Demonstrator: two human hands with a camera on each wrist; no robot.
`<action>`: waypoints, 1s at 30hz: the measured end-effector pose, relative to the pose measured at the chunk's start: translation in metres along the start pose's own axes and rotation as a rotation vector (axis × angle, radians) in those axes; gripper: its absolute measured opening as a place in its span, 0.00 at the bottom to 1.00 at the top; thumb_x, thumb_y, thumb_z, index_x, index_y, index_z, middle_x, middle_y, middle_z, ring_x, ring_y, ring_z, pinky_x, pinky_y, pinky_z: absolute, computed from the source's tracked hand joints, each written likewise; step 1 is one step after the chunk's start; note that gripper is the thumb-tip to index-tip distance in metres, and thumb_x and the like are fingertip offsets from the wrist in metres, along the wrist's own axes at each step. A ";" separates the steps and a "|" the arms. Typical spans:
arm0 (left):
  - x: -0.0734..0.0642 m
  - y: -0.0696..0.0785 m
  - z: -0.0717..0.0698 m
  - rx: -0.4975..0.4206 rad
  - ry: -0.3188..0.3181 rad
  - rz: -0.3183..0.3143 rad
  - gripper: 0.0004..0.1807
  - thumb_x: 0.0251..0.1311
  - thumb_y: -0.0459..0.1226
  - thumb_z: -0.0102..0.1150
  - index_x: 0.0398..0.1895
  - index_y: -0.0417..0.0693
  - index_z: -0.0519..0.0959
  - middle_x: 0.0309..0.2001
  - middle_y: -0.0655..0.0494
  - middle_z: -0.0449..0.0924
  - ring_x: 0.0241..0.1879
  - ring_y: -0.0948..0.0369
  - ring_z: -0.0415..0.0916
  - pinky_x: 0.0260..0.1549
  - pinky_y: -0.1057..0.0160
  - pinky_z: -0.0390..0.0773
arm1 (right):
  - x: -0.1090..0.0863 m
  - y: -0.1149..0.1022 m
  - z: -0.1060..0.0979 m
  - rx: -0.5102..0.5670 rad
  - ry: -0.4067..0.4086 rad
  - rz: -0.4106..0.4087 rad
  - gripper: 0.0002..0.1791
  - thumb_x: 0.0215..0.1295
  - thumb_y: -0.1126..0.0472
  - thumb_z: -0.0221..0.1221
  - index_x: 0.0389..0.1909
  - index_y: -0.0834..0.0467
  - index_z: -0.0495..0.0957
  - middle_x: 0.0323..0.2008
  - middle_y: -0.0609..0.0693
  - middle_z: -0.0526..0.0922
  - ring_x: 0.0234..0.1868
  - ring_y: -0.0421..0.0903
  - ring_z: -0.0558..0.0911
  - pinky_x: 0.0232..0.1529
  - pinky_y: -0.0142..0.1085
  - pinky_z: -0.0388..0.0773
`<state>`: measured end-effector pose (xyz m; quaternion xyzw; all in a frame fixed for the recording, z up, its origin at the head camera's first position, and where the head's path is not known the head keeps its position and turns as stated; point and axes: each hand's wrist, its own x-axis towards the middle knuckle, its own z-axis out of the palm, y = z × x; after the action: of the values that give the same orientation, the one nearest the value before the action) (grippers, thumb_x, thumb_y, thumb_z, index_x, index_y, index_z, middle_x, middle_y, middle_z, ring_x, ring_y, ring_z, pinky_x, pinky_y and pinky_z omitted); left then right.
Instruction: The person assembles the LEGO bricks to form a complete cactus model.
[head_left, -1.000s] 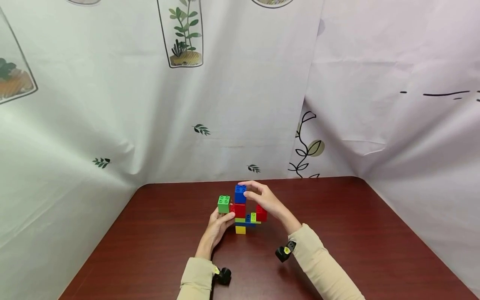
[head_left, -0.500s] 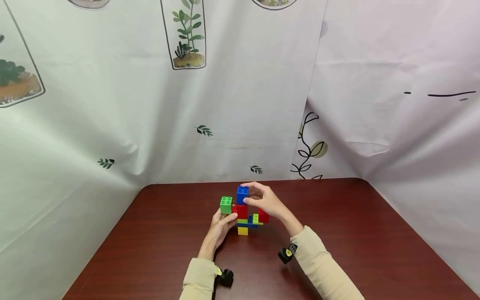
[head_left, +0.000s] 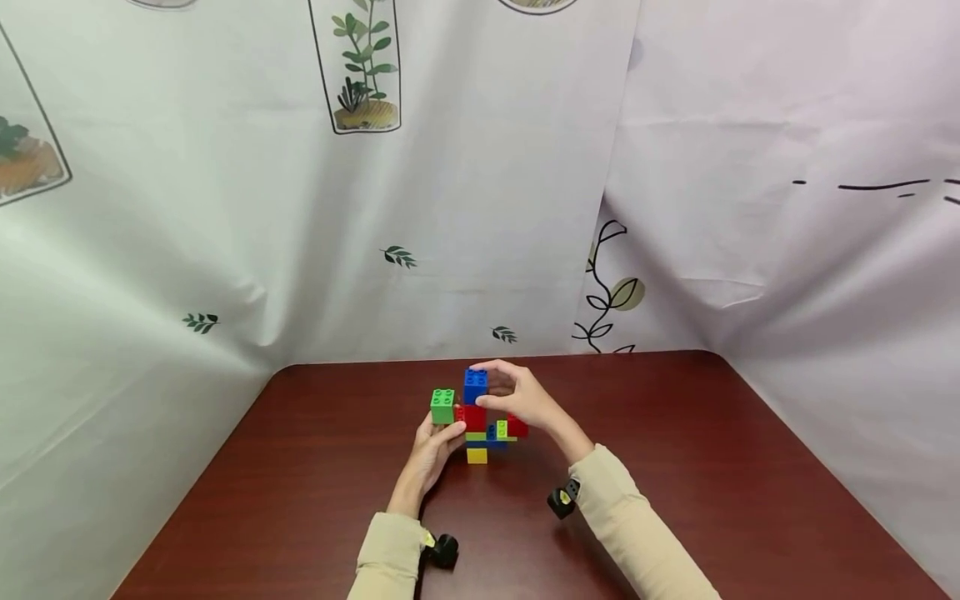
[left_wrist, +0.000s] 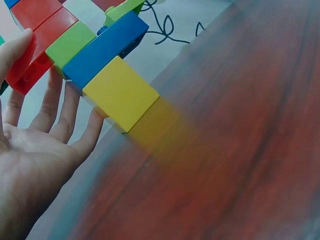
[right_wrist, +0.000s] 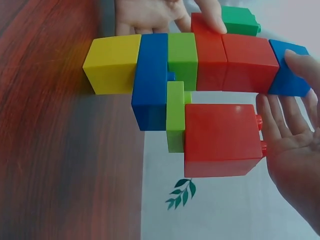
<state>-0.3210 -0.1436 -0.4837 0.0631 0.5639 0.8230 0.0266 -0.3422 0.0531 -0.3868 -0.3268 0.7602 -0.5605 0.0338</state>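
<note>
A toy building-block model stands upright on the table, a yellow brick (left_wrist: 121, 92) at its foot. Above that come a wide blue brick (right_wrist: 151, 80), a light green brick (right_wrist: 182, 60) and stacked red bricks (right_wrist: 250, 62). My left hand (head_left: 429, 454) grips the red part from the left, thumb in front and fingers behind. At the top, my right hand (head_left: 531, 400) pinches the blue top brick (head_left: 476, 387) between thumb and fingers. A green brick (head_left: 442, 406) sticks out left. Out to the right, a thin light green piece (right_wrist: 175, 115) carries another red brick (right_wrist: 220, 137).
The dark red-brown wooden table (head_left: 645, 483) extends around the model on every side. Behind it hangs a white cloth (head_left: 480, 208) printed with plants. Black wrist cameras, the left camera (head_left: 444, 551) and the right camera (head_left: 561, 502), sit at the sleeves.
My right thumb has slid down the blue top brick toward its lower edge. My left hand keeps its grip, and the model stays put while the head view shifts slightly.
</note>
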 end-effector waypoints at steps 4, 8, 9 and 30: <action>-0.001 0.000 0.000 -0.006 0.014 0.003 0.33 0.64 0.30 0.56 0.69 0.35 0.54 0.48 0.63 0.78 0.49 0.64 0.78 0.51 0.66 0.81 | 0.003 -0.003 -0.002 -0.033 -0.024 -0.001 0.27 0.64 0.64 0.62 0.64 0.58 0.71 0.53 0.62 0.82 0.53 0.57 0.82 0.56 0.46 0.81; -0.004 -0.004 0.002 -0.004 0.001 -0.009 0.31 0.64 0.30 0.56 0.67 0.38 0.57 0.47 0.64 0.78 0.48 0.65 0.78 0.52 0.65 0.81 | 0.001 -0.005 -0.007 -0.099 -0.064 0.012 0.26 0.64 0.61 0.63 0.63 0.56 0.73 0.52 0.60 0.82 0.51 0.54 0.83 0.54 0.44 0.82; -0.004 -0.005 0.002 0.000 -0.005 -0.008 0.30 0.64 0.30 0.56 0.67 0.38 0.57 0.47 0.64 0.78 0.48 0.65 0.78 0.52 0.65 0.81 | 0.001 -0.005 -0.009 -0.112 -0.071 0.013 0.26 0.63 0.61 0.64 0.63 0.55 0.73 0.52 0.59 0.83 0.51 0.53 0.83 0.54 0.44 0.82; 0.000 0.002 0.004 -0.003 0.029 -0.010 0.30 0.64 0.30 0.56 0.67 0.37 0.57 0.46 0.64 0.79 0.49 0.64 0.78 0.57 0.60 0.79 | -0.002 -0.028 -0.009 -0.058 -0.072 0.036 0.26 0.65 0.66 0.61 0.64 0.62 0.70 0.56 0.65 0.79 0.56 0.58 0.79 0.58 0.50 0.79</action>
<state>-0.3203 -0.1405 -0.4804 0.0484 0.5635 0.8244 0.0228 -0.3318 0.0568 -0.3597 -0.3340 0.7802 -0.5254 0.0614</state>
